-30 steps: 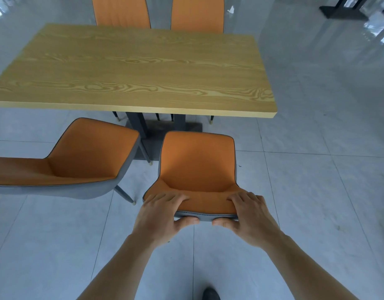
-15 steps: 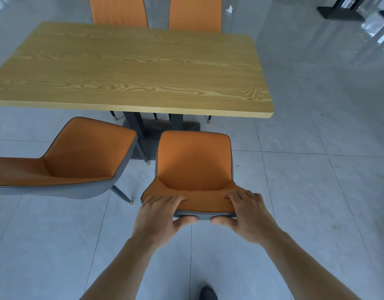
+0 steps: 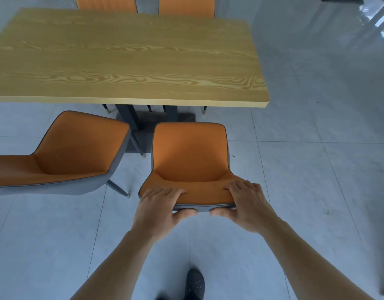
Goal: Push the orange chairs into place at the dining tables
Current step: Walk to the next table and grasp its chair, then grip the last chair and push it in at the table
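Note:
An orange chair [image 3: 190,156] with a grey shell stands in front of me, facing the wooden dining table [image 3: 126,59]. My left hand [image 3: 158,210] and my right hand [image 3: 246,205] both grip the top of its backrest, fingers over the orange side, thumbs on the grey back. The front of its seat lies just short of the table's near edge. A second orange chair [image 3: 65,156] stands to the left, turned at an angle and pulled away from the table.
Two more orange chairs [image 3: 106,3] [image 3: 186,6] are tucked in at the table's far side. The dark table base [image 3: 156,118] sits on the grey tiled floor. My dark-socked foot [image 3: 194,284] shows at the bottom. Open floor stretches to the right.
The chair in my hands has moved forward toward the table, and I have stepped closer with it. Both hands keep the same grip.

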{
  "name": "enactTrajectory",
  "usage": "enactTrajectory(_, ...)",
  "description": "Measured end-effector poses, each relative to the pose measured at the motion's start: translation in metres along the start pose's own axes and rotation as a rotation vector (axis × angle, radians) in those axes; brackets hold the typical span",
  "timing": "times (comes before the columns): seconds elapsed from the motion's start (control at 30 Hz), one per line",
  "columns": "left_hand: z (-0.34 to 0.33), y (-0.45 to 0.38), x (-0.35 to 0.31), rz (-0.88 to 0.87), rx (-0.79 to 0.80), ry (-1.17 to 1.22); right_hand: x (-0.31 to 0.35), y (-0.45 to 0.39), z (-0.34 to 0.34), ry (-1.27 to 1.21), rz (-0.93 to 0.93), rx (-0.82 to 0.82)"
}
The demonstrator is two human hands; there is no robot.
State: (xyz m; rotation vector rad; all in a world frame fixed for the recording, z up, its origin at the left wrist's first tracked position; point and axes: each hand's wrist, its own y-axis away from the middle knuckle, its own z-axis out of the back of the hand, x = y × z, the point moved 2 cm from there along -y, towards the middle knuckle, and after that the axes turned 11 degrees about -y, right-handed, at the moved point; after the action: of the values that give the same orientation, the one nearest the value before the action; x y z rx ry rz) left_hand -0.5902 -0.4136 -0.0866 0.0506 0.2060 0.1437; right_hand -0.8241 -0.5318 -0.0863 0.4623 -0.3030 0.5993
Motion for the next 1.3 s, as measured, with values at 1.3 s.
enactTrajectory(1.3, 0.172, 0.054, 0.406, 0.065, 0.128, -0.098, 0.412, -0.119, -0.044, -0.161, -0.126, -0.020)
